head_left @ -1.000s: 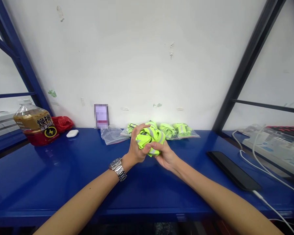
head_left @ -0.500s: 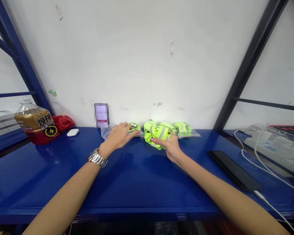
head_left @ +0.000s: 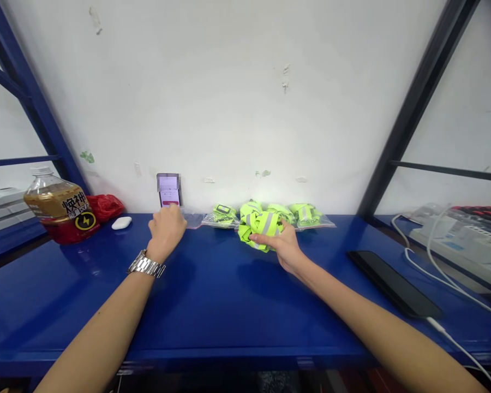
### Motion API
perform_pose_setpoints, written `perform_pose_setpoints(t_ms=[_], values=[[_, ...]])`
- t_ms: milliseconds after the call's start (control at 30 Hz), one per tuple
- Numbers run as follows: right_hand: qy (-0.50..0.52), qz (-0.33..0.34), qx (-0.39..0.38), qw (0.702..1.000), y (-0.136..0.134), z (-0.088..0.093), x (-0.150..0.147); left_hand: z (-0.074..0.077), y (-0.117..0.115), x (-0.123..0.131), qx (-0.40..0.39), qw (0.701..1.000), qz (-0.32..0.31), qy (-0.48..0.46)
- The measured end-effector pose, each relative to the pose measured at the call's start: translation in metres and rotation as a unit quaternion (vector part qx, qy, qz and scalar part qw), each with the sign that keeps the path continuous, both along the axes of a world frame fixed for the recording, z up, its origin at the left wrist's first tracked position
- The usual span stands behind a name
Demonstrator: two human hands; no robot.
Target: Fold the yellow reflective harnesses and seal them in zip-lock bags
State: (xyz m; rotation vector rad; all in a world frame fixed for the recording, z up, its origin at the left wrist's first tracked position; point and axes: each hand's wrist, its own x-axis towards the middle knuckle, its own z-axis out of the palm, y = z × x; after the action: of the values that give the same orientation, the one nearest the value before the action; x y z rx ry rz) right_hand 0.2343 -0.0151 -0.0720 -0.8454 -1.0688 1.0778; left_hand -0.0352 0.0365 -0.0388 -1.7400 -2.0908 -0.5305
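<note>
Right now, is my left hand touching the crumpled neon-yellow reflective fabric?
No, your left hand is off to the left near the wall, apart from the crumpled neon-yellow reflective fabric, which only your right hand touches.

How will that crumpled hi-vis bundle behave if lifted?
The crumpled hi-vis bundle looks floppy: it lies in loose folds, so it would probably sag around the right hand. It is likely light for its bulk if the fabric is as thin as it looks. The grey reflective strips may be slightly stiffer.
</note>
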Motion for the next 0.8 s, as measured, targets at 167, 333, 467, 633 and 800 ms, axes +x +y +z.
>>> perform_pose_setpoints(t_ms=[167, 333, 467, 633, 800], values=[[0.017, 0.039, 0.011, 0.999, -0.008, 0.007, -0.007, 0.009, -0.018, 0.036, 0.194, 0.979, -0.029, 0.051], [0.033, 0.053, 0.032, 0.998, -0.011, 0.01, -0.008, -0.01, -0.033, 0.08, 0.144, 0.959, -0.194, 0.152], [0.038, 0.029, -0.003, 0.999, -0.007, 0.008, -0.004, -0.021, -0.039, 0.093, 0.171, 0.938, -0.247, 0.173], [0.04, 0.006, -0.032, 0.999, -0.001, 0.003, 0.0, -0.026, -0.045, 0.095, 0.186, 0.918, -0.307, 0.169], [0.017, -0.009, -0.039, 0.999, 0.005, -0.004, 0.005, -0.021, -0.051, 0.092, 0.096, 0.865, -0.449, 0.202]])
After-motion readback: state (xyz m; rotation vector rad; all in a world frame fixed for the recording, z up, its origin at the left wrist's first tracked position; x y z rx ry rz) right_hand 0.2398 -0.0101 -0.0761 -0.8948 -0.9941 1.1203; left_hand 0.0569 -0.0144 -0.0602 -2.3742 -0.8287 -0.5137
